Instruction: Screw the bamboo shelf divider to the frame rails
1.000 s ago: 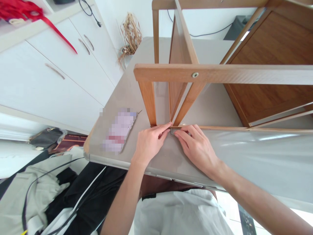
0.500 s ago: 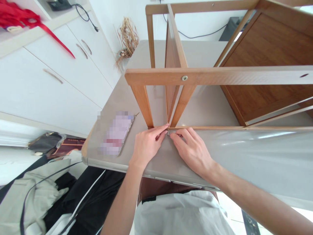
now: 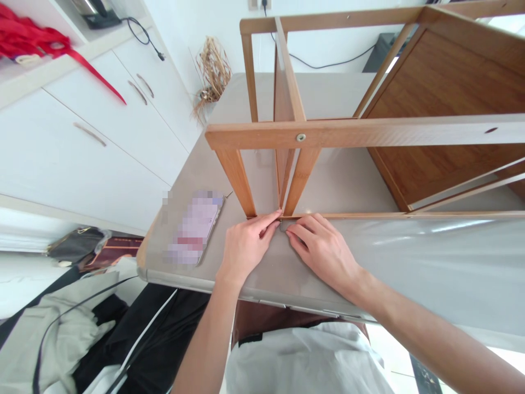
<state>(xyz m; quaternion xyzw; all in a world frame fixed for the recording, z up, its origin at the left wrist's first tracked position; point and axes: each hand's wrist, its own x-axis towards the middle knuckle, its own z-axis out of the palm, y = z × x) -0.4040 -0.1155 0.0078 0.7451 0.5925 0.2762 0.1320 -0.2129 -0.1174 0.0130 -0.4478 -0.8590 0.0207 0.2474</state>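
A wooden shelf frame [image 3: 356, 130] lies on its side on the table, with an upright panel near its left end. At the foot of that panel, my left hand [image 3: 246, 249] is closed, index finger and thumb against the lower rail's joint; what they pinch is hidden. Just right of it, my right hand [image 3: 326, 254] rests on the table, its fingers closed on a small bent metal hex key [image 3: 283, 226]. Only a short piece of the key shows between the two hands; its tip at the joint is covered. A bolt head [image 3: 301, 138] sits in the upper rail.
A phone [image 3: 197, 227] lies on the grey-covered table [image 3: 262, 279] left of my hands, with a thin metal piece [image 3: 228, 195] by its top corner. Dried stalks [image 3: 213, 71] stand behind the table's far left corner. White cabinets [image 3: 82, 131] line the left side.
The visible piece of hex key has swung slightly toward me, and my right fingertips have shifted with it. My left hand stays at the joint. The whole view has shifted a little.
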